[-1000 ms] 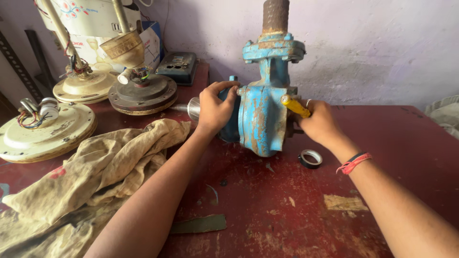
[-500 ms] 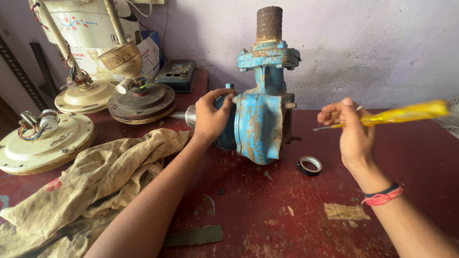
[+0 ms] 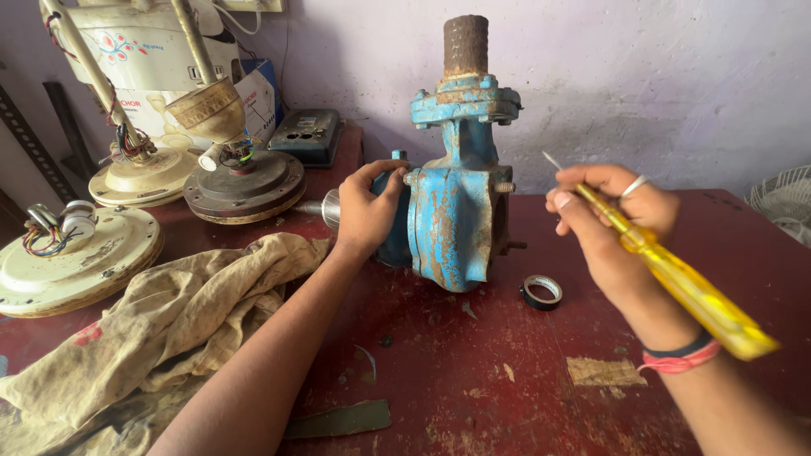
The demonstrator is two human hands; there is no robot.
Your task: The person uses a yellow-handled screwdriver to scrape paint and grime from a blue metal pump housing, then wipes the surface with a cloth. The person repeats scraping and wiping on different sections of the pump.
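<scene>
The right hand (image 3: 617, 224) had withdrawn from the blue pump housing (image 3: 448, 224), fingers closed on the yellow-handled screwdriver (image 3: 676, 279); the left hand (image 3: 363, 211) kept gripping the pump.

The left hand (image 3: 365, 213) is gripping the back of a blue pump (image 3: 452, 219) that is standing upright on a red table (image 3: 507, 397). Its fingers are curling over the top edge of the pump's round body. Just above that grip, a rusty pipe (image 3: 465, 46) is sticking up from the pump.

The right hand (image 3: 612, 224) is holding a yellow screwdriver (image 3: 667, 270) in the air, apart from the pump. The thin metal tip is poking out above the fingers, and the yellow handle is slanting down past the wrist.

Below and between the two hands, a small roll of black tape (image 3: 541, 292) is lying on the table. Under the left arm, a dirty cloth (image 3: 169, 321) is lying crumpled.
</scene>
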